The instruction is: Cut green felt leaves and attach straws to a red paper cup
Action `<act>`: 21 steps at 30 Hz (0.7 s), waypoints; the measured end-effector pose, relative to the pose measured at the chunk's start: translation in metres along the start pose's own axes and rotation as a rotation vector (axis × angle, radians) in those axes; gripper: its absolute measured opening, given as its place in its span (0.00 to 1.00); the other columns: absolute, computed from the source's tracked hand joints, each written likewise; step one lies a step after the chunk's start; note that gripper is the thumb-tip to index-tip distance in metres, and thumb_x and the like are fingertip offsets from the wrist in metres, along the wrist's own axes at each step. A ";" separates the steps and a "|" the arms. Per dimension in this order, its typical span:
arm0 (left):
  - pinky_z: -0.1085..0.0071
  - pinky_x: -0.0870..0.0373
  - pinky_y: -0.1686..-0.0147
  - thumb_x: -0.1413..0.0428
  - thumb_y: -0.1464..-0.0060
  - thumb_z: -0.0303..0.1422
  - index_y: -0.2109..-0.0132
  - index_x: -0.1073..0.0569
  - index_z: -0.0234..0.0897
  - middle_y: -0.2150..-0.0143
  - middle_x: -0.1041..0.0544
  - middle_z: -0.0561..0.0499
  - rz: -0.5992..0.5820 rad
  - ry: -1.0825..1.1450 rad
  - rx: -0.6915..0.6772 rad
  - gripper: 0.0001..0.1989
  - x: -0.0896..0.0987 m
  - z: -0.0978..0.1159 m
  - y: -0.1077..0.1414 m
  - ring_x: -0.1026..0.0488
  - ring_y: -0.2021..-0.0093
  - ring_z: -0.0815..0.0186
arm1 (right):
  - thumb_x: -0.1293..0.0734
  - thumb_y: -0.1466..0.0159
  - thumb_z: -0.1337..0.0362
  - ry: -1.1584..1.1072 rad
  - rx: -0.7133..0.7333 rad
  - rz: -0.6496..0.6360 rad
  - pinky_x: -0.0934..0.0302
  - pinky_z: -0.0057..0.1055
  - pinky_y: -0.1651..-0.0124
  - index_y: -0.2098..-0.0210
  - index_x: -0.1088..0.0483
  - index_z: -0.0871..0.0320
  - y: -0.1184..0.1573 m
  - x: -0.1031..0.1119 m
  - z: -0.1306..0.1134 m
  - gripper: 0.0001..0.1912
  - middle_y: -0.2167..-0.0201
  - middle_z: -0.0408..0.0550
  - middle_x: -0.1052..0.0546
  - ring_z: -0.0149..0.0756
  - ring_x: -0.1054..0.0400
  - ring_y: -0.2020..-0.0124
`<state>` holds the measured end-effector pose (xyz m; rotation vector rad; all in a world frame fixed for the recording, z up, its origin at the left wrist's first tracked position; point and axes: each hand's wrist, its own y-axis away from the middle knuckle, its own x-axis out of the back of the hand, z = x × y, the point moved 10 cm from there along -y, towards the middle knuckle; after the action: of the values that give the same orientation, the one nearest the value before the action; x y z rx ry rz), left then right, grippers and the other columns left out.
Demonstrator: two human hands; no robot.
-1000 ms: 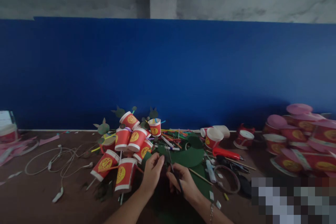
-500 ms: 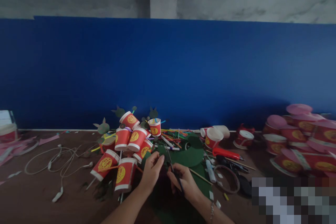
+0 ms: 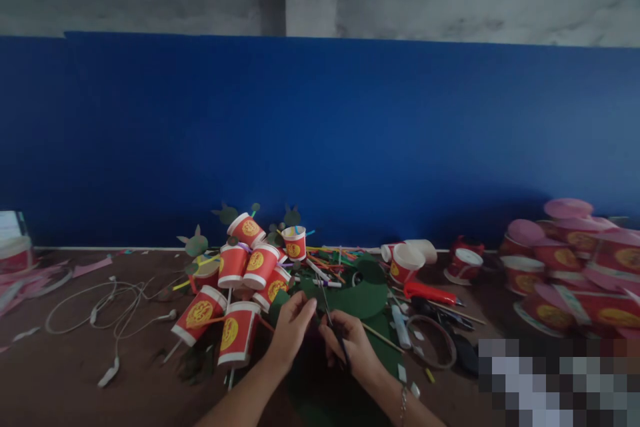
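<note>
My right hand (image 3: 350,341) is closed around the dark handles of a pair of scissors (image 3: 326,307), whose slim blades point up and away from me. Left of the blades, my left hand (image 3: 293,323) pinches a small piece of dark green paper (image 3: 311,295) between thumb and fingers. The scissor blades are right beside that piece; whether they touch it is hard to make out. Larger dark green sheets (image 3: 367,297) lie beneath and behind both hands. A thin wooden stick (image 3: 383,337) rests on the green paper to the right.
Red paper cups (image 3: 239,333) with straws are piled at left, beside white earphones (image 3: 111,368). Behind the hands lie coloured straws (image 3: 345,255). At right are a red hot-glue gun (image 3: 431,292), a roll of tape (image 3: 453,347) and pink-topped cups (image 3: 565,253). A blue panel (image 3: 320,140) stands behind.
The scissor blades look slightly closer together than before. Both hands have stayed almost in place.
</note>
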<state>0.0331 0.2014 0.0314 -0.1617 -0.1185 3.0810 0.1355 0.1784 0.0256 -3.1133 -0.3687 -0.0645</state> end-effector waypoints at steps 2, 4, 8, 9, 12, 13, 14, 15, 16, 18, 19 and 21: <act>0.76 0.52 0.80 0.46 0.52 0.44 0.78 0.41 0.37 0.81 0.45 0.60 0.021 -0.005 -0.004 0.18 0.001 0.002 0.001 0.49 0.80 0.73 | 0.32 0.51 0.48 -0.010 -0.015 -0.015 0.50 0.19 0.87 0.75 0.38 0.59 0.000 -0.002 0.002 0.20 0.90 0.34 0.37 0.24 0.44 0.90; 0.76 0.51 0.80 0.47 0.52 0.44 0.78 0.42 0.38 0.81 0.45 0.60 0.055 -0.006 -0.008 0.18 0.003 0.003 0.003 0.49 0.79 0.73 | 0.32 0.51 0.47 -0.023 -0.021 -0.039 0.50 0.19 0.87 0.73 0.38 0.59 0.001 -0.005 0.004 0.21 0.88 0.35 0.36 0.23 0.43 0.88; 0.75 0.51 0.80 0.47 0.52 0.45 0.78 0.42 0.38 0.82 0.45 0.60 0.118 -0.009 -0.009 0.19 0.007 0.003 0.005 0.50 0.80 0.73 | 0.33 0.50 0.45 -0.022 0.002 -0.067 0.49 0.18 0.86 0.72 0.37 0.59 0.001 -0.009 0.003 0.22 0.87 0.36 0.35 0.23 0.42 0.87; 0.75 0.51 0.80 0.47 0.52 0.45 0.79 0.42 0.38 0.82 0.45 0.60 0.126 -0.012 -0.008 0.19 0.007 0.003 0.006 0.50 0.80 0.73 | 0.33 0.50 0.45 -0.020 0.005 -0.065 0.49 0.19 0.86 0.72 0.38 0.59 0.001 -0.009 0.003 0.22 0.87 0.36 0.35 0.23 0.43 0.87; 0.75 0.52 0.80 0.46 0.53 0.45 0.80 0.42 0.37 0.82 0.45 0.59 0.139 -0.020 -0.007 0.19 0.007 0.005 0.008 0.50 0.80 0.73 | 0.33 0.50 0.46 -0.028 0.015 -0.056 0.50 0.19 0.86 0.73 0.38 0.59 0.001 -0.008 0.001 0.21 0.87 0.36 0.35 0.23 0.44 0.88; 0.75 0.52 0.80 0.46 0.53 0.45 0.80 0.42 0.37 0.83 0.45 0.59 0.142 -0.022 -0.007 0.20 0.007 0.006 0.009 0.50 0.80 0.73 | 0.32 0.50 0.47 -0.033 0.018 -0.051 0.49 0.19 0.86 0.74 0.38 0.59 0.001 -0.008 0.000 0.21 0.87 0.36 0.35 0.23 0.43 0.88; 0.74 0.52 0.81 0.46 0.53 0.45 0.80 0.42 0.37 0.83 0.46 0.60 0.144 -0.023 -0.006 0.20 0.006 0.006 0.009 0.50 0.80 0.73 | 0.32 0.50 0.47 -0.036 0.021 -0.046 0.49 0.19 0.86 0.74 0.39 0.58 0.001 -0.008 -0.001 0.21 0.87 0.36 0.35 0.23 0.43 0.87; 0.74 0.52 0.81 0.46 0.53 0.45 0.81 0.43 0.38 0.83 0.46 0.60 0.146 -0.024 -0.005 0.20 0.006 0.007 0.010 0.50 0.81 0.73 | 0.32 0.51 0.47 -0.035 0.020 -0.042 0.49 0.19 0.86 0.74 0.39 0.58 0.001 -0.007 -0.002 0.21 0.87 0.36 0.35 0.23 0.43 0.87; 0.74 0.52 0.81 0.46 0.53 0.46 0.81 0.43 0.38 0.83 0.46 0.60 0.148 -0.025 -0.004 0.20 0.006 0.007 0.010 0.50 0.81 0.73 | 0.32 0.51 0.47 -0.031 0.018 -0.039 0.49 0.19 0.86 0.74 0.39 0.58 0.002 -0.007 -0.002 0.21 0.87 0.36 0.35 0.23 0.43 0.87; 0.74 0.52 0.81 0.46 0.54 0.46 0.80 0.42 0.38 0.84 0.46 0.60 0.149 -0.026 -0.003 0.20 0.006 0.007 0.011 0.50 0.81 0.73 | 0.32 0.50 0.48 -0.020 0.011 -0.033 0.49 0.19 0.86 0.75 0.39 0.58 0.002 -0.006 -0.002 0.21 0.87 0.36 0.36 0.24 0.42 0.87; 0.74 0.52 0.80 0.46 0.54 0.47 0.80 0.41 0.37 0.83 0.45 0.59 0.150 -0.026 -0.003 0.20 0.005 0.008 0.011 0.50 0.81 0.73 | 0.32 0.50 0.48 -0.016 0.011 -0.030 0.48 0.19 0.86 0.75 0.39 0.58 0.002 -0.006 -0.002 0.20 0.87 0.36 0.36 0.24 0.42 0.87; 0.74 0.52 0.80 0.46 0.53 0.46 0.80 0.41 0.37 0.83 0.45 0.59 0.148 -0.027 -0.003 0.20 0.005 0.008 0.012 0.49 0.80 0.73 | 0.32 0.50 0.48 -0.010 0.022 -0.026 0.48 0.19 0.85 0.75 0.39 0.58 0.002 -0.005 -0.002 0.20 0.87 0.35 0.36 0.23 0.43 0.87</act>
<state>0.0266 0.1895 0.0381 -0.1354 -0.1170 3.2320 0.1308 0.1751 0.0272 -3.0889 -0.4077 -0.0441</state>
